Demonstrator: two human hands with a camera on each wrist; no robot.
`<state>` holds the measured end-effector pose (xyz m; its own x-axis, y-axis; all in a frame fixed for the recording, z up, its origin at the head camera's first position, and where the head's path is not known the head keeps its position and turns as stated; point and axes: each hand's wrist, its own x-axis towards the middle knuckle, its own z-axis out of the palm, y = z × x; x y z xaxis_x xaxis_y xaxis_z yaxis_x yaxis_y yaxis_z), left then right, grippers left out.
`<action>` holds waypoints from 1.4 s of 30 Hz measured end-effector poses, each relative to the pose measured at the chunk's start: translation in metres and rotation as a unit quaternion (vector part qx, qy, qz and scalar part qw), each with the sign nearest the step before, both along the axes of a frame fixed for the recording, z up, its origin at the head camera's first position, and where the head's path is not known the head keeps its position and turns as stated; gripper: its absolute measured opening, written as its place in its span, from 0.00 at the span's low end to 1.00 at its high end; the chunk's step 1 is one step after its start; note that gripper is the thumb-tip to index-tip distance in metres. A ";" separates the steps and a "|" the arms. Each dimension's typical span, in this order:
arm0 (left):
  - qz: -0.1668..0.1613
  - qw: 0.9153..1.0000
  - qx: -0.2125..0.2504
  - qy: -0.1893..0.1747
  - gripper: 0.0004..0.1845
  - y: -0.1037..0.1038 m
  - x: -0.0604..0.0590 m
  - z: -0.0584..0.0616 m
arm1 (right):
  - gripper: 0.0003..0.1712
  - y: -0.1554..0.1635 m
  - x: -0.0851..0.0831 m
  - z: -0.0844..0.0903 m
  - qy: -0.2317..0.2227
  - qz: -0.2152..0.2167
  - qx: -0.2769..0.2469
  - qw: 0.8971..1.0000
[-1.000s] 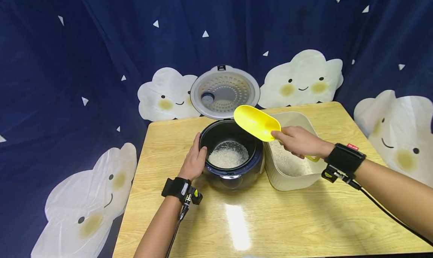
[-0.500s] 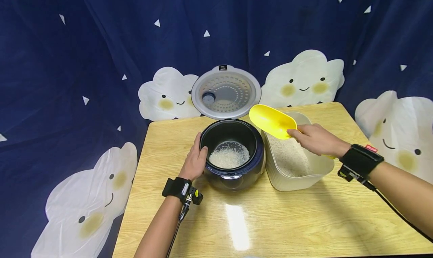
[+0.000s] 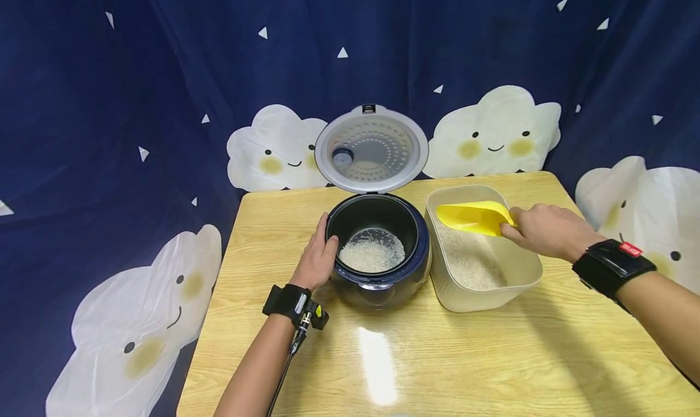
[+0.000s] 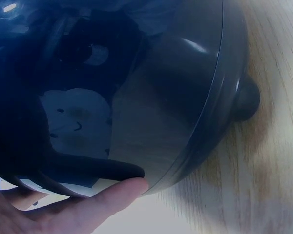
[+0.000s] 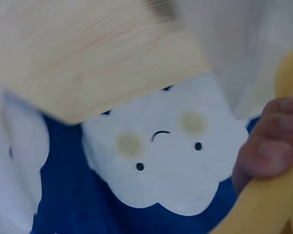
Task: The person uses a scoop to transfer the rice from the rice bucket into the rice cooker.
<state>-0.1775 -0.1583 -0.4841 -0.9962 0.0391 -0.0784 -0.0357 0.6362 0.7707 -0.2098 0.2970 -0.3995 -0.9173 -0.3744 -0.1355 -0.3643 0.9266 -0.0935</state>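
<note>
Yellow scoop (image 3: 473, 217) sits in my right hand (image 3: 547, 231), fingers curled round its handle end; the bowl of the scoop points away from the hand toward my left and hangs over the far part of the beige rice tub (image 3: 522, 282), roughly level, just above the rim. I can't tell if there's rice in the scoop. On the right wrist view I only see a fingertip (image 5: 271, 146) pressed on the yellow plastic (image 5: 263, 204), rest is blur.

Rice in the tub (image 3: 471, 261) lies below and nearer me than the scoop. Tub stands directly under the right hand, touching or just beside the cooker, can't tell which.

Left hand (image 3: 316, 260) lies against the left outer wall of the dark blue rice cooker (image 3: 383, 286), fingers fairly straight up along the side, thumb at the rim; resting on it, not clenched. Left wrist view shows a finger (image 4: 112, 197) lying along the cooker's glossy dark wall (image 4: 185, 97) near the base.

Cooker stands between my two hands, its lid (image 3: 372, 149) standing up open on the far side. A low layer of white rice (image 3: 372, 256) covers the bottom of the pot.

All on a light wooden table (image 3: 437, 356). Beyond both hands hangs a navy curtain (image 3: 164, 70) with white cloud faces (image 3: 494, 131).
</note>
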 end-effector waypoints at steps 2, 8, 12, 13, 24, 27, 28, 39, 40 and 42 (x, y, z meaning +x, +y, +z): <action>0.003 1.000 -0.001 0.001 0.35 -0.001 0.000 0.000 | 0.21 0.004 -0.002 -0.005 0.027 0.020 0.034 0.999; 0.002 1.000 -0.010 0.003 0.35 -0.002 -0.002 -0.005 | 0.20 0.006 -0.008 -0.019 0.057 0.046 0.049 0.996; 0.003 1.000 -0.009 0.009 0.35 0.000 -0.001 -0.004 | 0.20 0.000 -0.007 -0.020 0.049 0.046 0.046 0.997; 0.003 1.000 -0.009 0.010 0.35 0.001 0.000 -0.005 | 0.20 -0.001 -0.007 -0.020 0.050 0.050 0.046 0.996; -0.003 1.000 -0.005 0.010 0.34 0.002 -0.001 -0.005 | 0.19 -0.016 -0.017 -0.028 0.110 0.083 0.059 0.989; 0.002 1.000 -0.003 0.015 0.34 -0.001 0.000 -0.004 | 0.19 -0.025 -0.022 -0.026 0.118 0.080 0.052 0.988; 0.002 1.000 -0.003 0.015 0.34 -0.001 -0.001 -0.004 | 0.18 -0.027 -0.022 -0.026 0.121 0.074 0.049 0.989; 0.021 1.000 -0.005 0.003 0.34 0.001 0.002 -0.006 | 0.18 -0.040 -0.023 -0.039 0.197 0.066 0.082 0.975; 0.021 1.000 -0.005 0.004 0.34 0.001 0.001 -0.005 | 0.18 -0.041 -0.023 -0.040 0.202 0.069 0.091 0.973; 0.021 1.000 -0.005 0.007 0.34 0.001 0.000 -0.005 | 0.17 -0.043 -0.023 -0.042 0.208 0.074 0.105 0.970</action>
<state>-0.1774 -0.1568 -0.4886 -0.9979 -0.0026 -0.0648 -0.0514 0.6414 0.7655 -0.2328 0.2543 -0.4414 -0.8472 -0.5106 0.1465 -0.4608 0.8437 0.2754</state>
